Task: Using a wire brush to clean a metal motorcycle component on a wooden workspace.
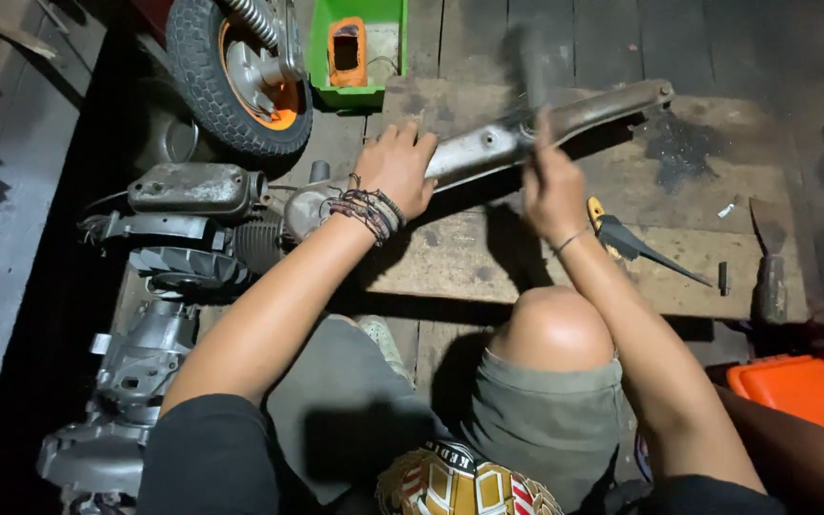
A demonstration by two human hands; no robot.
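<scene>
**A:** From the head view I see my left hand point(396, 172) spread flat, palm down, pressing on the near, lower end of the long grey cast-metal arm point(517, 138). That piece lies on the worn wooden board point(450, 262), its long axis running from lower left, by the engine end, up to the right.

**B:** And your right hand?

**A:** My right hand point(553, 186) is fisted around a blurred dark handle point(532, 67), probably a hammer; the head is too smeared to make out. It sits just right of my left hand, about midway along the metal arm, with the handle standing up and away from me, roughly across the arm's axis.

**B:** Which hand is nearer the piece?

**A:** The left touches it; the right hovers over it. A yellow-handled pointed tool point(636, 243) lies on the board, to the right of my right wrist.
</scene>
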